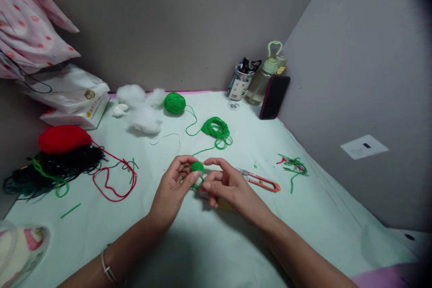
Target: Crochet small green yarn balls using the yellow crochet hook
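Small green yarn piece (197, 167): held over the middle of the tabletop (189, 243), pinched in the closed fingertips of the left hand (173, 186) and touched by the right hand (225, 185), which is curled, seemingly around a half-hidden yellow item (224, 205). Its strand is led to a loose green coil (216, 129) and a green ball (174, 103) at the far edge. Orange snips (261, 181) are laid just right of the right hand. Red yarn (62, 138) and black yarn (67, 162) are heaped at the left edge.
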Demonstrator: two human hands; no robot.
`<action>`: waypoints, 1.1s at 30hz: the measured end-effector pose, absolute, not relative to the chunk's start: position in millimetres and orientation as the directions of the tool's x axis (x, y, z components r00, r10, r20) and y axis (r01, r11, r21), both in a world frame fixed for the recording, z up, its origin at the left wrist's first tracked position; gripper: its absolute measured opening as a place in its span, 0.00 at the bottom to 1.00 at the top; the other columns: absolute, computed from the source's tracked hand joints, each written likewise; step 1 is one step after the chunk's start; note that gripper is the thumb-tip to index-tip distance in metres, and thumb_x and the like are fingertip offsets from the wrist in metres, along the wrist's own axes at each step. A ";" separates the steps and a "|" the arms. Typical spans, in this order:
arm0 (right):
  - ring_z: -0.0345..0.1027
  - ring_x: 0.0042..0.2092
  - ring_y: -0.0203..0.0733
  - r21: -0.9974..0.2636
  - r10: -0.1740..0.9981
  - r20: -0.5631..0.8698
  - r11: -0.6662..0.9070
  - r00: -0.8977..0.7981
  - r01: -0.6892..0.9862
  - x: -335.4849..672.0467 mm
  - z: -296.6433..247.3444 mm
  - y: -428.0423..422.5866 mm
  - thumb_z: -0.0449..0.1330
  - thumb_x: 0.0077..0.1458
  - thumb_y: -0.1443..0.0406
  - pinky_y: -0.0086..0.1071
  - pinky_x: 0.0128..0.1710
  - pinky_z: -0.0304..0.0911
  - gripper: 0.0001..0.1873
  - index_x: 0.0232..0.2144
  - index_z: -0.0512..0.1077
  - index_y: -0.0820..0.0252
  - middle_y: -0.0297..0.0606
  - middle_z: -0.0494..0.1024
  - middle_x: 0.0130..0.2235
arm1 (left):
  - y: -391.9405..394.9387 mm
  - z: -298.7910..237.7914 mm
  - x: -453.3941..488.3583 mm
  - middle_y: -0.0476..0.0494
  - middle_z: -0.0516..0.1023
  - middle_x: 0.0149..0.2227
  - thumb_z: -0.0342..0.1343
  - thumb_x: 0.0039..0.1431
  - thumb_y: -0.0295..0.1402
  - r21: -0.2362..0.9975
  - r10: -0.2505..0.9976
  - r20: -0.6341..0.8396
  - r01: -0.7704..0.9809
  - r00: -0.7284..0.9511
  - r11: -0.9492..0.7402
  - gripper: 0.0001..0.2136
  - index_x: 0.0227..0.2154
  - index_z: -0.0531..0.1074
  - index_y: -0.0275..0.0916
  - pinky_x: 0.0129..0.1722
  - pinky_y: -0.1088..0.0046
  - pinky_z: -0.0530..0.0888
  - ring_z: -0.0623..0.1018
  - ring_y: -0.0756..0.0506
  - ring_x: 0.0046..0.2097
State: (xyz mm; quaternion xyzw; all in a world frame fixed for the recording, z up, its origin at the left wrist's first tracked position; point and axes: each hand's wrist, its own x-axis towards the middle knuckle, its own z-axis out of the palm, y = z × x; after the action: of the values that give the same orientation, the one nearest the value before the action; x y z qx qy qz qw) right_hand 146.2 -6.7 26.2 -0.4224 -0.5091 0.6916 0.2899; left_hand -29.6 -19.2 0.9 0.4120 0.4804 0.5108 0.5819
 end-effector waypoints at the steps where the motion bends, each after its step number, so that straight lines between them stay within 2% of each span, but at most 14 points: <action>1: 0.62 0.25 0.33 -0.957 0.847 -0.284 -0.276 -0.449 0.086 146.4 24.6 -5.7 0.65 0.58 0.58 0.29 0.27 0.59 0.21 0.51 0.66 0.54 0.26 0.70 0.28 | -18.8 1.0 -30.6 0.52 0.77 0.41 0.63 0.62 0.34 0.970 0.990 -0.139 -0.198 0.009 0.138 0.10 0.46 0.73 0.45 0.47 0.75 0.70 0.75 0.49 0.44; 3: 0.58 0.25 0.33 -0.954 0.885 -0.221 -0.110 -0.410 0.277 149.9 23.2 -3.2 0.63 0.60 0.60 0.30 0.28 0.54 0.08 0.39 0.73 0.57 0.25 0.66 0.24 | -17.8 0.8 -32.9 0.52 0.77 0.42 0.63 0.63 0.35 0.969 0.989 -0.148 -0.199 0.002 0.146 0.11 0.48 0.74 0.45 0.47 0.75 0.69 0.75 0.50 0.44; 5: 0.61 0.28 0.35 -0.917 0.914 -0.091 0.078 -0.395 0.391 154.9 24.1 -0.7 0.62 0.62 0.62 0.32 0.31 0.55 0.10 0.28 0.75 0.58 0.30 0.69 0.25 | -17.2 0.1 -34.1 0.52 0.77 0.39 0.62 0.63 0.35 0.965 0.986 -0.166 -0.205 0.009 0.165 0.11 0.47 0.74 0.44 0.46 0.75 0.70 0.75 0.50 0.41; 7: 0.68 0.36 0.40 -0.914 0.934 0.076 0.205 -0.349 0.351 158.9 26.4 1.0 0.63 0.61 0.62 0.35 0.37 0.60 0.12 0.26 0.75 0.58 0.37 0.76 0.33 | -17.0 -0.7 -33.3 0.52 0.76 0.37 0.63 0.63 0.36 0.958 0.982 -0.185 -0.220 0.028 0.186 0.10 0.45 0.73 0.43 0.45 0.73 0.71 0.77 0.50 0.39; 9: 0.72 0.44 0.44 -0.958 0.932 0.164 0.228 -0.323 0.174 160.7 28.5 2.0 0.65 0.59 0.62 0.37 0.43 0.63 0.12 0.24 0.74 0.57 0.41 0.80 0.40 | -17.2 -1.3 -31.0 0.52 0.77 0.37 0.63 0.62 0.36 0.950 0.979 -0.196 -0.238 0.055 0.203 0.10 0.42 0.71 0.42 0.44 0.72 0.72 0.78 0.49 0.39; 11: 0.75 0.39 0.43 -0.994 0.926 0.108 0.094 -0.361 -0.056 160.4 28.9 2.4 0.65 0.59 0.60 0.36 0.37 0.66 0.15 0.23 0.69 0.57 0.39 0.80 0.39 | -17.4 -1.6 -28.6 0.51 0.77 0.38 0.64 0.61 0.36 0.946 0.977 -0.199 -0.246 0.074 0.212 0.10 0.40 0.69 0.42 0.43 0.71 0.73 0.79 0.48 0.40; 13: 0.69 0.27 0.35 -0.985 0.920 -0.016 -0.081 -0.390 -0.152 158.6 27.8 2.3 0.65 0.59 0.57 0.32 0.26 0.61 0.14 0.28 0.67 0.55 0.35 0.78 0.37 | -17.6 -1.5 -27.4 0.50 0.77 0.39 0.63 0.60 0.35 0.947 0.976 -0.202 -0.240 0.082 0.216 0.10 0.40 0.69 0.41 0.42 0.71 0.73 0.79 0.48 0.39; 15: 0.61 0.23 0.30 -0.993 0.943 -0.093 -0.110 -0.320 -0.035 156.0 26.0 1.5 0.66 0.58 0.58 0.29 0.24 0.56 0.10 0.38 0.69 0.54 0.33 0.77 0.41 | -17.8 -1.2 -27.4 0.50 0.77 0.39 0.63 0.60 0.33 0.951 0.977 -0.198 -0.224 0.083 0.212 0.09 0.40 0.70 0.41 0.43 0.72 0.72 0.77 0.49 0.38; 17: 0.59 0.26 0.30 -0.983 0.948 -0.102 -0.050 -0.302 0.177 153.2 24.1 -0.1 0.66 0.59 0.61 0.28 0.26 0.55 0.11 0.42 0.71 0.55 0.31 0.77 0.38 | -18.3 -0.7 -27.8 0.50 0.77 0.39 0.63 0.60 0.32 0.956 0.978 -0.190 -0.210 0.084 0.204 0.08 0.41 0.71 0.41 0.43 0.73 0.71 0.76 0.49 0.39; 19: 0.57 0.28 0.32 -0.950 0.921 -0.119 0.003 -0.370 0.313 151.0 22.4 -1.9 0.63 0.61 0.61 0.28 0.28 0.53 0.07 0.34 0.72 0.58 0.28 0.71 0.29 | -18.8 0.3 -27.7 0.50 0.76 0.39 0.63 0.61 0.32 0.959 0.979 -0.183 -0.204 0.093 0.199 0.08 0.41 0.71 0.41 0.43 0.73 0.70 0.75 0.49 0.40; 20: 0.55 0.27 0.32 -0.939 0.907 -0.131 0.016 -0.401 0.344 150.3 21.5 -2.6 0.61 0.63 0.60 0.29 0.27 0.51 0.12 0.29 0.71 0.59 0.27 0.67 0.25 | -19.2 0.9 -27.5 0.50 0.76 0.38 0.63 0.61 0.32 0.958 0.978 -0.182 -0.203 0.103 0.200 0.09 0.41 0.71 0.41 0.43 0.73 0.70 0.74 0.49 0.40; 22: 0.52 0.26 0.32 -0.929 0.906 -0.134 0.026 -0.401 0.370 149.7 19.8 -3.6 0.58 0.65 0.59 0.29 0.27 0.47 0.18 0.24 0.67 0.59 0.26 0.60 0.22 | -19.8 2.3 -26.9 0.49 0.76 0.38 0.63 0.61 0.33 0.956 0.974 -0.184 -0.205 0.132 0.208 0.10 0.42 0.70 0.41 0.44 0.72 0.71 0.75 0.48 0.41; 25: 0.50 0.26 0.32 -0.915 0.921 -0.117 0.045 -0.372 0.400 150.3 18.6 -4.3 0.58 0.65 0.61 0.30 0.27 0.46 0.18 0.23 0.64 0.59 0.26 0.59 0.22 | -20.3 3.4 -27.0 0.49 0.76 0.39 0.64 0.60 0.36 0.952 0.967 -0.187 -0.213 0.171 0.222 0.12 0.42 0.69 0.41 0.46 0.71 0.72 0.76 0.47 0.43; 33: 0.58 0.29 0.35 -0.873 0.864 -0.057 0.200 -0.500 0.445 148.1 30.3 -13.8 0.51 0.69 0.65 0.30 0.32 0.52 0.12 0.32 0.70 0.56 0.29 0.68 0.27 | -17.1 3.1 -29.9 0.49 0.75 0.34 0.61 0.61 0.37 0.963 0.965 -0.200 -0.149 0.169 0.226 0.09 0.37 0.67 0.41 0.39 0.69 0.71 0.76 0.47 0.36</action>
State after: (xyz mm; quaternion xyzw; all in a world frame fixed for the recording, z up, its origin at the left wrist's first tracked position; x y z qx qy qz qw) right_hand 148.1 -13.8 30.3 -0.4430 -0.7391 0.4513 0.2320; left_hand -29.9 -17.1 3.1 0.4362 0.4678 0.4437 0.6277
